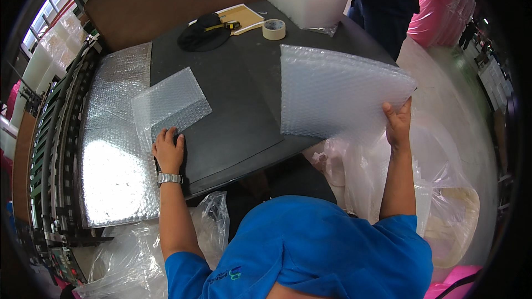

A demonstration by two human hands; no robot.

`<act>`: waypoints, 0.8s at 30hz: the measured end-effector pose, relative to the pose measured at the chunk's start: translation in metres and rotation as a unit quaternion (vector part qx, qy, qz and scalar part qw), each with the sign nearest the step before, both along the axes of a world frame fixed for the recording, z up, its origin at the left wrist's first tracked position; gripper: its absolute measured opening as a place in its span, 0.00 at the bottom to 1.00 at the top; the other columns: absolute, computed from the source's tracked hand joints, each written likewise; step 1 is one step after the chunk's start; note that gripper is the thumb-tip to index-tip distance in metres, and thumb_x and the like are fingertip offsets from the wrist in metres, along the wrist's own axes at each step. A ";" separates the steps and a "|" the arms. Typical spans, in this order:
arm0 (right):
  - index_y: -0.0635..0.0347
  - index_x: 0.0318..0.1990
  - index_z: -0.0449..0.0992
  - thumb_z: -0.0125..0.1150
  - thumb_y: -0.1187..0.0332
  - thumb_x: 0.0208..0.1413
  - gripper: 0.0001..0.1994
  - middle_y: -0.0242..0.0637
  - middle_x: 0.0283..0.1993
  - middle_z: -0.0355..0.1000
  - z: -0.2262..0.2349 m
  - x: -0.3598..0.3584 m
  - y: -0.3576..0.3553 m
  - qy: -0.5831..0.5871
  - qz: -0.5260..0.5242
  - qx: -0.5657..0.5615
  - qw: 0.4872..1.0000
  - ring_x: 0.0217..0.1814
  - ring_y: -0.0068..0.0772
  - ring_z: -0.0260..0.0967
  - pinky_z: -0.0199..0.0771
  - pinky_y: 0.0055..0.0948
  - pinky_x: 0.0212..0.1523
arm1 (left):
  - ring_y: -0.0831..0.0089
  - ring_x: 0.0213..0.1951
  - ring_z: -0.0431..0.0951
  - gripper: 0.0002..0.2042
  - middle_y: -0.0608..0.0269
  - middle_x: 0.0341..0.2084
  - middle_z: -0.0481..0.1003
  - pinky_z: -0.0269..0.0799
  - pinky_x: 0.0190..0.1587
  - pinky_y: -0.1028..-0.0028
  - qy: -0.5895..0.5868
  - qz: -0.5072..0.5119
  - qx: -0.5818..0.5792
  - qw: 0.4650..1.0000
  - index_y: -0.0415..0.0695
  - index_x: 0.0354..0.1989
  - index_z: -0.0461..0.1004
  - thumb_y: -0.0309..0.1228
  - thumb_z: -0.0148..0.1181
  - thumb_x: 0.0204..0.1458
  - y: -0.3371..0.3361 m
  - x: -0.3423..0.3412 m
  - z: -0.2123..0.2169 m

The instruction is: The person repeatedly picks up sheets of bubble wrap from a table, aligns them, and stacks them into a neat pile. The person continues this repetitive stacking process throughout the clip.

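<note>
The right hand (398, 124) pinches the lower right corner of a large bubble-wrap sheet (338, 91) between thumb and fingers, holding it lifted and tilted above the right edge of the dark table (238, 105). The left hand (168, 149), a watch on its wrist, presses flat with fingers spread on the near corner of a smaller bubble-wrap sheet (170, 102) lying on the table, gripping nothing. This looks like the step of bringing a fresh sheet to the work surface while the other is held down; laying it flat would call for lowering it without folding. The lifted sheet is clear, limp and roughly square. Beyond lie a tape roll (274, 29), a black cap (202, 36) and a tape measure (231, 24).
</note>
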State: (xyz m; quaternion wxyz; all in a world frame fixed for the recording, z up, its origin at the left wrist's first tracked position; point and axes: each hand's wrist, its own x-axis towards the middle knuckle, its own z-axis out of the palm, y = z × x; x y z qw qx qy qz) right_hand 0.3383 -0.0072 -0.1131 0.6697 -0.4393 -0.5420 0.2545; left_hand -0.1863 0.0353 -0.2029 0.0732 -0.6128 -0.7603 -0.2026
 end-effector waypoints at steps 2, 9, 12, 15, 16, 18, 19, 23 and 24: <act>0.61 0.55 0.54 0.59 0.68 0.48 0.28 0.36 0.52 0.60 0.000 0.006 0.001 0.064 -0.024 0.018 0.998 0.54 0.28 0.56 0.56 0.27 0.54 | 0.63 0.52 0.62 0.17 0.60 0.49 0.65 0.50 0.54 0.55 0.000 0.007 0.001 1.000 0.53 0.45 0.69 0.43 0.52 0.47 -0.003 0.000 0.002; 0.62 0.53 0.60 0.52 0.62 0.51 0.23 0.37 0.55 0.60 -0.053 0.229 -0.074 0.346 -0.108 -0.087 0.928 0.57 0.37 0.55 0.51 0.39 0.59 | 0.61 0.49 0.65 0.16 0.61 0.47 0.67 0.55 0.50 0.57 -0.012 -0.010 0.009 1.000 0.54 0.43 0.71 0.42 0.53 0.46 -0.003 0.004 0.005; 0.64 0.54 0.59 0.49 0.60 0.54 0.23 0.42 0.52 0.61 -0.109 0.306 -0.177 0.307 -0.163 -0.207 0.914 0.53 0.37 0.59 0.59 0.34 0.54 | 0.61 0.49 0.64 0.15 0.60 0.47 0.67 0.55 0.50 0.57 -0.004 -0.011 0.023 1.000 0.53 0.41 0.72 0.41 0.54 0.46 -0.006 0.004 0.004; 0.67 0.53 0.61 0.50 0.54 0.51 0.27 0.44 0.51 0.63 -0.208 0.356 -0.318 0.112 -0.425 -0.517 0.735 0.52 0.37 0.61 0.60 0.33 0.52 | 0.61 0.51 0.63 0.14 0.59 0.48 0.66 0.53 0.52 0.55 0.020 0.004 0.040 0.999 0.52 0.41 0.72 0.41 0.54 0.46 -0.005 0.007 0.001; 0.66 0.54 0.60 0.51 0.55 0.50 0.28 0.44 0.52 0.62 -0.233 0.335 -0.341 0.075 -0.471 -0.613 0.630 0.53 0.38 0.59 0.59 0.34 0.53 | 0.61 0.51 0.63 0.14 0.58 0.48 0.66 0.52 0.52 0.55 0.043 0.012 0.046 0.998 0.52 0.41 0.72 0.41 0.53 0.46 -0.006 0.010 0.003; 0.63 0.55 0.59 0.52 0.55 0.49 0.28 0.45 0.54 0.60 -0.253 0.299 -0.356 0.041 -0.519 -0.690 0.504 0.55 0.40 0.56 0.57 0.36 0.54 | 0.61 0.52 0.62 0.14 0.58 0.49 0.65 0.51 0.53 0.54 0.045 0.007 0.044 0.998 0.53 0.42 0.71 0.40 0.53 0.46 -0.005 0.011 0.003; 0.62 0.55 0.59 0.53 0.55 0.48 0.29 0.45 0.55 0.59 -0.256 0.279 -0.353 0.026 -0.535 -0.705 0.465 0.56 0.41 0.55 0.57 0.36 0.55 | 0.62 0.52 0.62 0.14 0.58 0.49 0.65 0.51 0.53 0.54 0.030 -0.007 0.038 0.999 0.53 0.42 0.71 0.40 0.53 0.46 -0.003 0.010 0.004; 0.56 0.57 0.57 0.56 0.56 0.45 0.31 0.46 0.58 0.54 -0.185 0.223 -0.263 -0.082 -0.640 -0.661 0.383 0.61 0.44 0.49 0.53 0.39 0.58 | 0.63 0.52 0.63 0.14 0.58 0.48 0.66 0.50 0.54 0.55 -0.003 -0.025 0.017 1.000 0.54 0.43 0.71 0.39 0.53 0.46 -0.006 0.006 0.005; 0.55 0.58 0.56 0.57 0.56 0.44 0.32 0.46 0.59 0.53 -0.166 0.218 -0.232 -0.117 -0.673 -0.619 0.388 0.62 0.44 0.47 0.52 0.40 0.59 | 0.63 0.51 0.64 0.14 0.59 0.48 0.66 0.50 0.53 0.55 -0.004 -0.021 0.020 1.000 0.54 0.42 0.71 0.39 0.53 0.46 -0.009 0.003 0.005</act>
